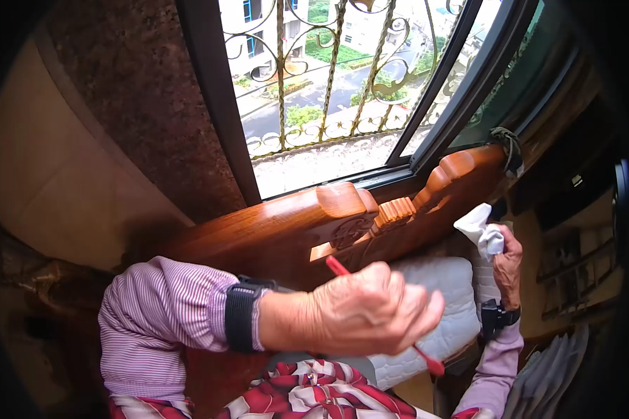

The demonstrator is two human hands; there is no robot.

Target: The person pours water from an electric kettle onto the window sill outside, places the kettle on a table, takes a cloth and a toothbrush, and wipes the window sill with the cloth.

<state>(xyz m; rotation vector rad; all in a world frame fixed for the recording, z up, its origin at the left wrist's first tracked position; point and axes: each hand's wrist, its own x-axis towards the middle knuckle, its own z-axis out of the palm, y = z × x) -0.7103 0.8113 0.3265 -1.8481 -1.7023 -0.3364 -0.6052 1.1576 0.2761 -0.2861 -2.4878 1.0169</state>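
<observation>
My left hand (363,311) reaches across the middle of the view, its fingers wrapped around a slim red stick (337,266). One end of the stick sticks out above the knuckles; below the fingers its other end (435,366) widens into a small rounded tip. The part inside the fist is hidden. On the right, my right hand (508,269) is closed on a crumpled white cloth (481,227), which could also be tissue, and its loose end points up and left. Beneath the left hand lies a white quilted pad (444,283).
A carved wooden seat back (272,227) runs below a sliding window with an ornate metal grille (334,70). Dark cloth is tied around the seat back's far end (511,150). Pale upright folded items (548,377) stand at lower right. A stone-faced column (140,91) borders the window.
</observation>
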